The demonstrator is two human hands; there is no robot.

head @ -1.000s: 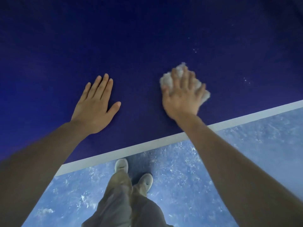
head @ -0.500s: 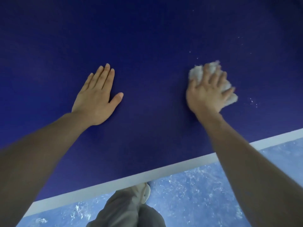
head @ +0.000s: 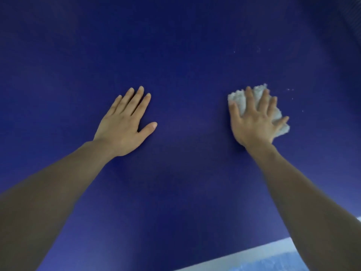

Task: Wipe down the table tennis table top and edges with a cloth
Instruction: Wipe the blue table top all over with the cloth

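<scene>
Both hands have gone further in across the blue surface (head: 175, 55) since a moment ago; its white edge line (head: 244, 255), which ran across the lower view, now shows only at the bottom right, and the legs and shoes are gone from sight. The right hand (head: 254, 122) presses the cloth (head: 240, 100) flat, fingers spread and straight. The cloth is white, fluffy and bunched, poking out past the fingertips and beside the little finger. The left hand (head: 125, 122) lies flat, well apart. White specks (head: 290, 89) dot the surface just beyond the cloth.

Head cam looks steeply down, close, at table top (head: 175, 55).
</scene>
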